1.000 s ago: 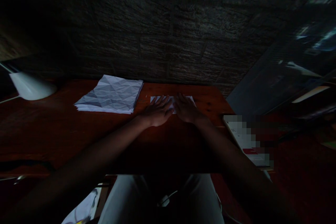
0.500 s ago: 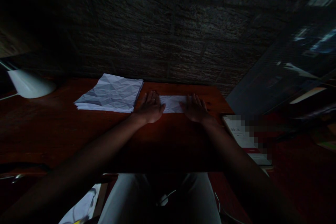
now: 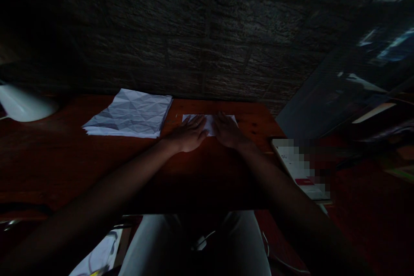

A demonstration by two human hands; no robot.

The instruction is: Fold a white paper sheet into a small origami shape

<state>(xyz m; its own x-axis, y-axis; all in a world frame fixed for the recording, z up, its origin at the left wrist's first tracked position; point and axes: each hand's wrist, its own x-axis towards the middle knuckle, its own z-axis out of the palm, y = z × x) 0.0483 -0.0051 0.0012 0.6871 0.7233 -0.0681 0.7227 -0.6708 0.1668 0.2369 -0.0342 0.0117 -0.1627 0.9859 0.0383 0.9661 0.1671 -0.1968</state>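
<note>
A narrow strip of creased white paper (image 3: 210, 126) lies on the wooden table (image 3: 207, 172), close to the wall. My left hand (image 3: 191, 133) rests flat on its left part, fingers stretched out, with a ring on one finger. On the right part of the paper my right hand (image 3: 225, 130) is pressed flat, fingers pointing away from me. Both hands cover much of the sheet, whose corners show beyond them. To the left of my left hand sits a stack of creased paper sheets (image 3: 131, 114).
At the far left stands a white lamp base (image 3: 27, 103). A dark block wall (image 3: 181, 30) rises behind the table. Beyond the table's right edge lies a partly pixelated pale device or box (image 3: 291, 159). Below, papers (image 3: 100, 252) lie at the lower left.
My hands have moved closer together over the paper strip, my right hand sliding left. Paper corners now show outside both hands. The whole view has shifted slightly.
</note>
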